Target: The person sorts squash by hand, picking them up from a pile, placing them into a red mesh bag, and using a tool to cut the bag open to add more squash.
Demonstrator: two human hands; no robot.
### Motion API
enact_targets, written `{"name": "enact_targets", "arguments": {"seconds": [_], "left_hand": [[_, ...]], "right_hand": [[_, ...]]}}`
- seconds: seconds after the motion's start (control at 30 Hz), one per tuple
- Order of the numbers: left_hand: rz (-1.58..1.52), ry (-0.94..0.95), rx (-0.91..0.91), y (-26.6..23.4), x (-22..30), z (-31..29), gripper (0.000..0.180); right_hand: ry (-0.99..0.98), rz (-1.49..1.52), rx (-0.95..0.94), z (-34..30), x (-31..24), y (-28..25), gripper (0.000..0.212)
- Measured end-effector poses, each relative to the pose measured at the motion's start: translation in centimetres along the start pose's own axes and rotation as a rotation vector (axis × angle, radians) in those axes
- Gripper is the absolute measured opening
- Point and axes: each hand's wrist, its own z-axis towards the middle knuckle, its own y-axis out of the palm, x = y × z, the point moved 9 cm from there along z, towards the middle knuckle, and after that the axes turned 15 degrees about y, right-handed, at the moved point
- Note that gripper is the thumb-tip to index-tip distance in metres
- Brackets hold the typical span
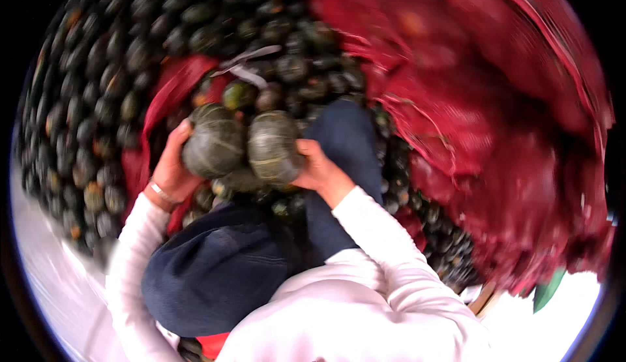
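My left hand [175, 165] grips a round dark green squash [214, 141] from its left side. A second dark green squash [274, 148], with paler ribs, is in my right hand [319, 167], fingers wrapped round its right side. The two squashes are side by side in front of me, above an open red mesh sack [172, 91]. Inside or beside that sack lie more squashes, one of them greener with a yellowish patch [239, 94]. A pale strap or tie [251, 75] lies at the sack's far edge. My fingers on the far sides of both squashes are hidden.
A large heap of dark green squashes [98, 107] spreads to the left and far side. Filled red mesh sacks [482, 120] are piled on the right. My bent knees in dark trousers [345, 160] flank the sack. A pale floor [55, 284] shows at lower left.
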Motion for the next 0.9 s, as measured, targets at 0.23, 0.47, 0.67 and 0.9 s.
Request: {"name": "enact_targets", "arguments": {"seconds": [0.23, 0.47, 0.67, 0.9], "left_hand": [[0.339, -0.408, -0.198, 16.0, -8.9, 3.4, 0.063], [0.700, -0.580, -0.946, 36.2, -33.8, -3.7, 0.068], [0.682, -0.827, -1.168, 33.3, -34.1, -3.3, 0.053], [1.026, -0.150, -0.132, 13.3, 3.7, 11.8, 0.052]], "right_hand": [[-0.377, 0.262, -0.215, -13.1, -1.8, -4.9, 0.062], [-1.299, 0.364, 0.201, -45.0, 6.8, -14.6, 0.079], [-2.016, 0.809, 0.958, -71.0, 25.4, -21.5, 0.068], [-1.809, 0.977, 1.087, -66.0, 19.1, -32.1, 0.044]]}}
